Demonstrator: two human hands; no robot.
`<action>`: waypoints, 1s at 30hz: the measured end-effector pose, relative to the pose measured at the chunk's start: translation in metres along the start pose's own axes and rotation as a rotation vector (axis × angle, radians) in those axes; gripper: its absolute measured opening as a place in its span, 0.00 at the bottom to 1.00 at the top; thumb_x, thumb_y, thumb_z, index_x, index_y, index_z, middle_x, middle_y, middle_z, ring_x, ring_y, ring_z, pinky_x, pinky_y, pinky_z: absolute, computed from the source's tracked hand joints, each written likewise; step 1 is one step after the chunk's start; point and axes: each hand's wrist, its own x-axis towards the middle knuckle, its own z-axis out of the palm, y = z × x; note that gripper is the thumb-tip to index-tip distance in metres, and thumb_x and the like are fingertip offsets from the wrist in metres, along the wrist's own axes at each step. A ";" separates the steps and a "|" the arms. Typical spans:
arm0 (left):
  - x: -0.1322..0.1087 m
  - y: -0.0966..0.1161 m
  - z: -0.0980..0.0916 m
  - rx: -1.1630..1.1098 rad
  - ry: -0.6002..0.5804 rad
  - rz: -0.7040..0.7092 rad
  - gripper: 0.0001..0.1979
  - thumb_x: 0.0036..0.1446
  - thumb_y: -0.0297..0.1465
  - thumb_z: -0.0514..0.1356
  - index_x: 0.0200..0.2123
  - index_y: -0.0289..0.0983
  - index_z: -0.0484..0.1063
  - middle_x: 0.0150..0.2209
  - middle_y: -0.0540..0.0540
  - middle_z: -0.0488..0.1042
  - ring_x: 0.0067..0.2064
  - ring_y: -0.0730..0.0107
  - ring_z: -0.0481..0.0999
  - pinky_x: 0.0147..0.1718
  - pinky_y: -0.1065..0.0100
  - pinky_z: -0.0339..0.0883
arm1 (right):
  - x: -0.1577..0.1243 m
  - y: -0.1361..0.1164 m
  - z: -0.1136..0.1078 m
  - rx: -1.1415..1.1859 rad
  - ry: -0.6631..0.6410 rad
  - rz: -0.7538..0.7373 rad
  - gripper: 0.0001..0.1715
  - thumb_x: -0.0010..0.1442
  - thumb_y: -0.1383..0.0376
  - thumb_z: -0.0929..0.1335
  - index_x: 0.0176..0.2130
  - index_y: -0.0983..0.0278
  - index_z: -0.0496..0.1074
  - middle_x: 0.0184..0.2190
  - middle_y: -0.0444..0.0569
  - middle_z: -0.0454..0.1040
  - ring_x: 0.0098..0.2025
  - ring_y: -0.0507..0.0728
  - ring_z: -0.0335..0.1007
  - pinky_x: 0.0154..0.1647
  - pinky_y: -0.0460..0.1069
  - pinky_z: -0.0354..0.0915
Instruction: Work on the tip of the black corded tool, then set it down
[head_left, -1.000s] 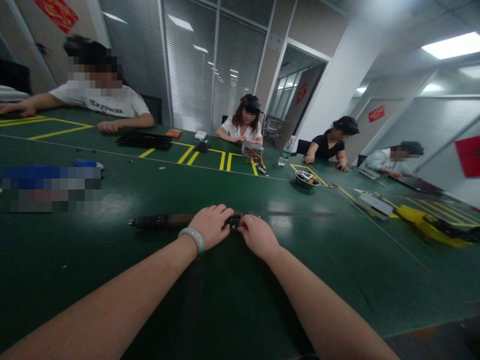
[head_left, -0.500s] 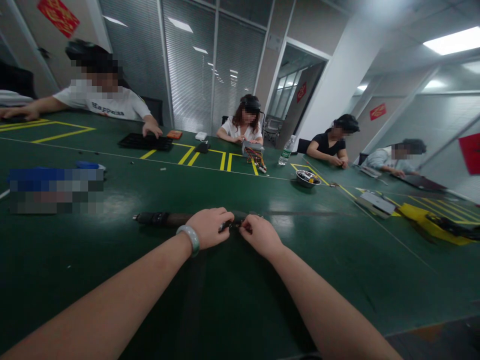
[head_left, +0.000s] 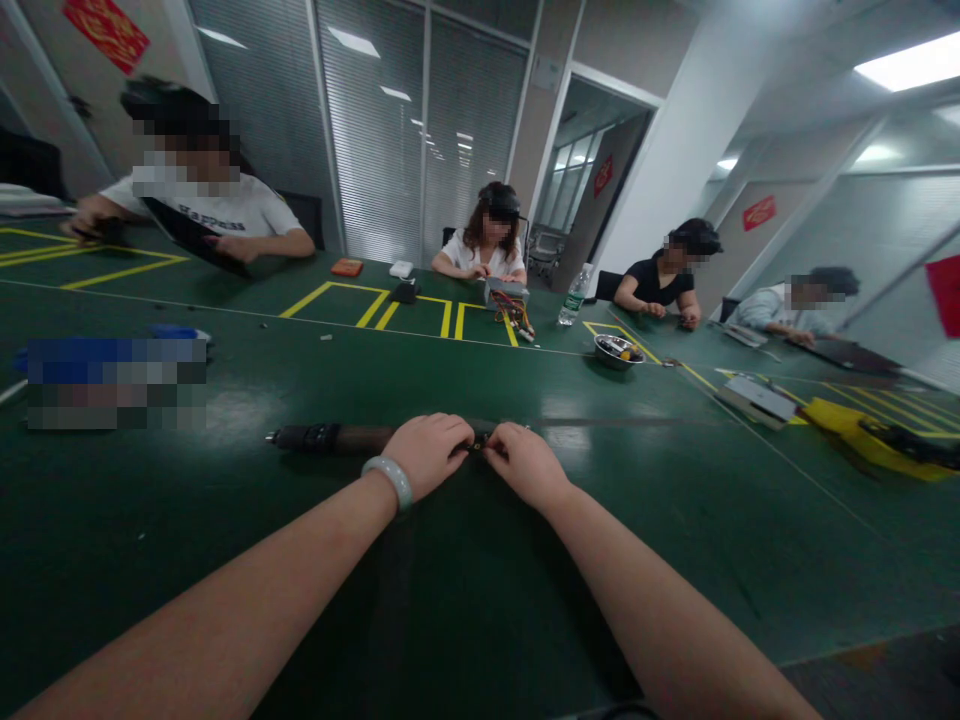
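- Left hand: fingers curled down over the rear of the electric screwdriver, looks like a hold on it
- Right hand: fingertips drawn together in a narrow pinch at the tail end, just beside the left fingertips; what's in the pinch is hidden, can't tell if it's holding
- Small dark part shows between the two sets of fingertips, with a tiny yellowish spot; too small to tell if it's loose or fixed
- Screwdriver lies flat on the green table, body running out to 9 o'clock from the hands, tip farthest out
- Progress, my read: done = tool laid down and both hands on the tail; mid-step there, finger work looks unfinished; can't tell how much is left
- Tip side: blue-and-white thing out at 10 o'clock, well apart, partly blurred
- Metal bowl at 1 to 2 o'clock, bottle past it at 1, grey box with wires at 12, all well apart from the hands
- Yellow bag far out at 3 o'clock
- Table edge shows at 4 o'clock, well off; most slack for elbows seems to be 4 to 5 o'clock, for sliding the tool 7 to 8
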 end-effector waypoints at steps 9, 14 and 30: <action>0.002 0.006 0.002 0.035 -0.004 -0.051 0.08 0.58 0.31 0.54 0.42 0.41 0.68 0.42 0.47 0.71 0.44 0.63 0.70 0.44 0.61 0.62 | 0.001 -0.003 -0.001 -0.018 -0.009 0.003 0.01 0.60 0.67 0.65 0.34 0.63 0.67 0.34 0.46 0.68 0.36 0.52 0.64 0.36 0.46 0.57; 0.004 0.005 0.005 0.056 0.002 -0.043 0.06 0.58 0.30 0.54 0.38 0.41 0.68 0.39 0.47 0.72 0.43 0.63 0.71 0.42 0.62 0.61 | 0.001 -0.004 0.000 -0.030 0.008 -0.005 0.02 0.59 0.67 0.66 0.33 0.64 0.66 0.33 0.45 0.68 0.35 0.51 0.64 0.36 0.46 0.57; 0.005 -0.003 0.009 -0.079 0.031 -0.076 0.07 0.56 0.32 0.56 0.38 0.41 0.71 0.39 0.50 0.74 0.42 0.65 0.72 0.44 0.62 0.63 | 0.001 0.003 0.002 0.028 0.044 -0.083 0.04 0.60 0.65 0.66 0.33 0.64 0.67 0.31 0.44 0.69 0.34 0.51 0.63 0.34 0.46 0.56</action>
